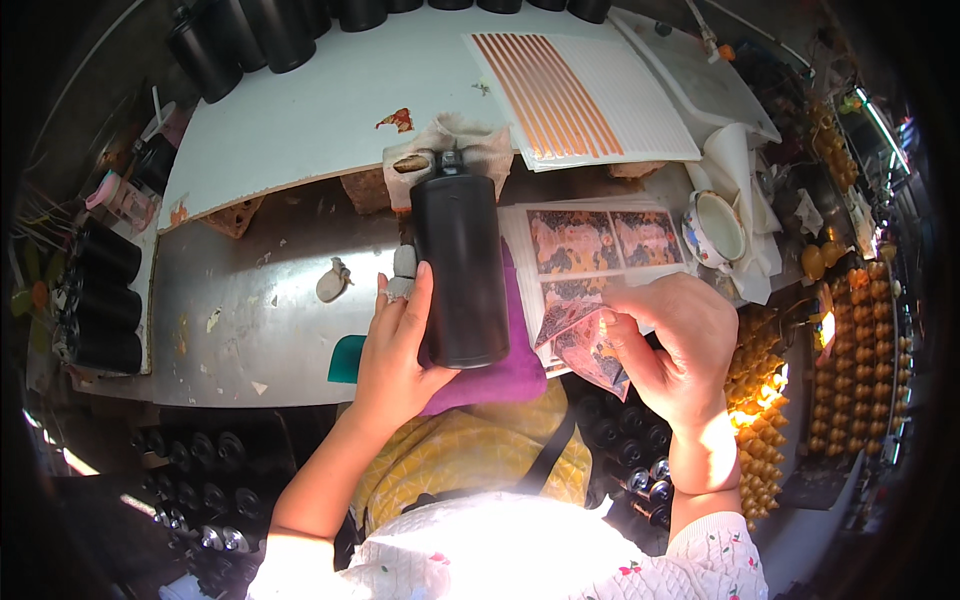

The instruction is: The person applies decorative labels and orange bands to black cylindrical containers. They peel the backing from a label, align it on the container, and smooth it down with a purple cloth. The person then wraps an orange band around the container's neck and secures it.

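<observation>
A matte black cylindrical bottle (460, 270) lies lengthwise in front of me, its neck pointing away toward a crumpled pale cloth (482, 140). My left hand (395, 345) grips its left side near the base; part of the fingers is hidden, and a grey covering shows on a fingertip. In my right hand (680, 345), thumb and fingers pinch a thin, curling patterned decal sheet (588, 350) with pink, dark and orange print. Beneath it, a stack of similar printed decal sheets (575, 240) lies to the right of the bottle. A purple cloth (527, 340) is under the bottle.
A raised white board (320, 120) bears striped orange sheets (560, 90) and several black bottles (275, 35) along its far edge. On the metal tabletop (270, 340) sits a small grey lump (334, 282). An enamel bowl (715, 230) stands at right; black bottles (105, 340) lie at left.
</observation>
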Available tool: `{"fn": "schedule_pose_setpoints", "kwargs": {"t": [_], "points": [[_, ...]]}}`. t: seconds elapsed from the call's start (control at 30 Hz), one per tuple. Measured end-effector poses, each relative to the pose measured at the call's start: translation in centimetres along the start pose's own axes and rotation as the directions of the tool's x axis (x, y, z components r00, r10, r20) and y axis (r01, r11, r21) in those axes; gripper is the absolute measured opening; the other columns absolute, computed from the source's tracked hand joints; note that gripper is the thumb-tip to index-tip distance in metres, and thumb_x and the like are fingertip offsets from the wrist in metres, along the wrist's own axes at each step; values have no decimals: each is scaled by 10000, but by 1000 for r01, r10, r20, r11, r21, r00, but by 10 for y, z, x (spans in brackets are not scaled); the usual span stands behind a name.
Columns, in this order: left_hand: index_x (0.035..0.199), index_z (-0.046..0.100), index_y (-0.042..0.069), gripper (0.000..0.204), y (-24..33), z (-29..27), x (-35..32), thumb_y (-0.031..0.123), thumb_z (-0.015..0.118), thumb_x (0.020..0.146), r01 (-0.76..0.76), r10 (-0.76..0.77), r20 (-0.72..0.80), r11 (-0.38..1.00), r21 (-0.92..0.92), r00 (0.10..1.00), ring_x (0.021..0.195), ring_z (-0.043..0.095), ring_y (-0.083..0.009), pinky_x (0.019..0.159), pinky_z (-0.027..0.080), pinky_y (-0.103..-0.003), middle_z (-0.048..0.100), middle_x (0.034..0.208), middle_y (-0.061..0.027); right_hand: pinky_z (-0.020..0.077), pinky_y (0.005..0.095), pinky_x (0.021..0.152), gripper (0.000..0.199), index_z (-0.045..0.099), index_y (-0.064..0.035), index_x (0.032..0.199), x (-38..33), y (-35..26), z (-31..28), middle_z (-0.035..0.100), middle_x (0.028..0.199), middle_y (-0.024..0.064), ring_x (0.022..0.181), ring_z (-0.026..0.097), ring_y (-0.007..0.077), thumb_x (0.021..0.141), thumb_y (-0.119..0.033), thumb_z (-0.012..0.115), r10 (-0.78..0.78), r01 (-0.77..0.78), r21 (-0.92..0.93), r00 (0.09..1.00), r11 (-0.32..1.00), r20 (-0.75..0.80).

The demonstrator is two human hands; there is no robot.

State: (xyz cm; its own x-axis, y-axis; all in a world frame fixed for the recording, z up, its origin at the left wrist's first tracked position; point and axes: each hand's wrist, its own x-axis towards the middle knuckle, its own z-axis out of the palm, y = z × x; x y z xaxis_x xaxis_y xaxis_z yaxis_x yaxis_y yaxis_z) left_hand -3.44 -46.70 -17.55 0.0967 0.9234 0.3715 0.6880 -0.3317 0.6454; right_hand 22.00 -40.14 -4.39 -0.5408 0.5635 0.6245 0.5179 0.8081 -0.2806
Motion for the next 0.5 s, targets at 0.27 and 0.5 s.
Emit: {"fn": "schedule_pose_setpoints", "kwargs": {"t": [0.27, 0.5], "points": [[1474, 335, -5, 1069, 57, -18, 10, 338, 908, 640, -78, 74, -76, 996, -48, 994, 1008, 557, -363, 1162, 128, -654, 571, 1125, -176, 430, 324, 516, 208, 687, -55, 851, 26, -29, -8, 622, 655, 47, 541, 583, 232, 676, 32, 758, -84, 77, 58, 987, 995, 134], [963, 627, 51, 186, 62, -45, 5, 39, 685, 787, -17, -77, -210, 910, -413, 975, 1137, 557, -303, 991, 389, -405, 711, 1027, -153, 373, 273, 494, 141, 683, -19, 819, 44, -34, 5, 636, 670, 40, 526, 562, 147, 718, 53, 749, 49, -101, 421, 990, 901, 134]]}}
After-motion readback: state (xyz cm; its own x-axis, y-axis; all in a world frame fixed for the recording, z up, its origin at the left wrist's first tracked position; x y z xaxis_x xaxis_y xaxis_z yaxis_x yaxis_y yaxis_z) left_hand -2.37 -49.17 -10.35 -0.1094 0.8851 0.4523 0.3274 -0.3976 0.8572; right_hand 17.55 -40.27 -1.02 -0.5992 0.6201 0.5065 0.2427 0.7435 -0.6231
